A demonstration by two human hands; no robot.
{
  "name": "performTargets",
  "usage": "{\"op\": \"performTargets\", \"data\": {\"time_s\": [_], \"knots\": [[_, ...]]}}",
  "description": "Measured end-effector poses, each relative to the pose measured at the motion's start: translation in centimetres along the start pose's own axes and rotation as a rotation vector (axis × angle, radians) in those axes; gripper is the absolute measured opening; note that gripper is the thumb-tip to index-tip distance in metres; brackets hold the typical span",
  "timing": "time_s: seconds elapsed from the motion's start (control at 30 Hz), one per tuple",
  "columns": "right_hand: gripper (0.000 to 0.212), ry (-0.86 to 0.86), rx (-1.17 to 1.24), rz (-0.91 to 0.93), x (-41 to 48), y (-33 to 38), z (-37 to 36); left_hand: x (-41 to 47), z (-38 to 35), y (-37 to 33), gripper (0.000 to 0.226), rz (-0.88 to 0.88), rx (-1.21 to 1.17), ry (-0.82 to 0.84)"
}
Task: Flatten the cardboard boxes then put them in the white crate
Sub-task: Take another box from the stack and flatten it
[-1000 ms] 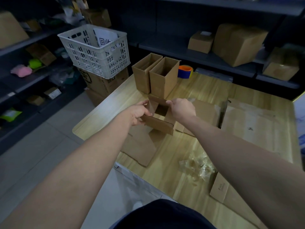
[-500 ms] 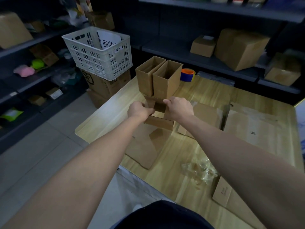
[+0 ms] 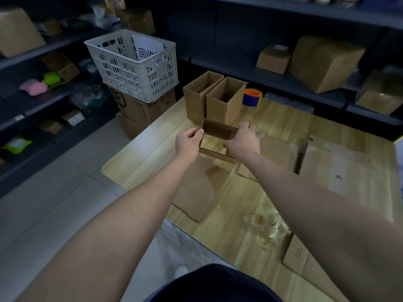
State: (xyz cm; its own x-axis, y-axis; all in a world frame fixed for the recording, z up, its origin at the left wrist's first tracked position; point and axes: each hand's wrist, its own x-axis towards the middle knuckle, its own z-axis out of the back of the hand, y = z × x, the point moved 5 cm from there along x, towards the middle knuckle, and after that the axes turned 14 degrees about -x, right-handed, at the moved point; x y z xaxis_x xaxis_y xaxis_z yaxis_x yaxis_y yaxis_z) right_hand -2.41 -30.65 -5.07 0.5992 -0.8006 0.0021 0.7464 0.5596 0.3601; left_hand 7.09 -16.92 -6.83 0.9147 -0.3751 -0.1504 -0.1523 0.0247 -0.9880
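Head view: the left hand (image 3: 189,142) pinches one corner of the small open box (image 3: 219,130) and the right hand (image 3: 242,141) grips the other side, just over the worktop (image 3: 150,155). Push opposite corners together evenly to squash it flat. The white crate (image 3: 122,68) stands off left.

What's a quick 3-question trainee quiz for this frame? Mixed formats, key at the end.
1. True or false: the white crate sits on stacked cartons beside the table, not on it.
2. How many open boxes stand upright behind the held box? A one, B two, C four.
3. Short answer: what do the left hand and right hand grip?
Key: 1 true; 2 B; 3 the held box, one side each.
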Motion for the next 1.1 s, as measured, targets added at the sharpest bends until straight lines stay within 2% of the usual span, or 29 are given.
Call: {"op": "performTargets", "data": {"time_s": [0.07, 0.2, 0.27, 0.43, 0.53, 0.6, 0.7, 0.8, 0.93, 1.03, 1.1], "knots": [[0.055, 0.024, 0.102, -0.045, 0.0, 0.0, 0.1, -0.1, 0.1, 0.2, 0.035, 0.042, -0.039, -0.005], [0.035, 0.108, 0.206, -0.009, 0.0, 0.1, 0.5, 0.3, 1.1, 1.2, 0.05, 0.284, -0.257, -0.054], [0.036, 0.151, 0.245, 0.025, -0.3, 0.0, 0.6, 0.6, 1.4, 1.2, 0.059, 0.352, -0.302, -0.071], [0.045, 0.178, 0.291, 0.104, -0.6, 0.1, 0.4, 1.3, 1.5, 1.6, 0.059, 0.434, -0.459, -0.09], [0.045, 0.202, 0.298, 0.116, -0.3, -0.2, 0.2, 1.2, 0.8, 2.3, 0.075, 0.566, -0.58, 0.039], [0.044, 0.207, 0.303, 0.108, -0.1, -0.8, 0.1, 0.9, 0.9, 2.5, 0.07, 0.621, -0.547, 0.105], [0.046, 0.232, 0.339, 0.081, 0.0, -1.9, 0.0, 0.5, 1.8, 2.6, 0.044, 0.667, -0.433, 0.124], [0.048, 0.348, 0.551, -0.042, -0.1, -2.4, -0.6, 0.5, 2.8, 2.9, 0.039, 0.639, -0.268, 0.082], [0.05, 0.388, 1.144, -0.355, -0.4, -1.8, -1.1, 1.4, 3.8, 3.6, 0.049, 0.524, -0.14, -0.08], [0.075, 0.313, 1.206, -0.469, -0.2, -1.4, -1.6, 1.7, 3.5, 3.6, 0.055, 0.495, -0.138, -0.102], [0.069, 0.287, 1.148, -0.55, -0.2, -1.2, -2.2, 1.7, 3.2, 3.8, 0.059, 0.504, -0.137, -0.054]]}}
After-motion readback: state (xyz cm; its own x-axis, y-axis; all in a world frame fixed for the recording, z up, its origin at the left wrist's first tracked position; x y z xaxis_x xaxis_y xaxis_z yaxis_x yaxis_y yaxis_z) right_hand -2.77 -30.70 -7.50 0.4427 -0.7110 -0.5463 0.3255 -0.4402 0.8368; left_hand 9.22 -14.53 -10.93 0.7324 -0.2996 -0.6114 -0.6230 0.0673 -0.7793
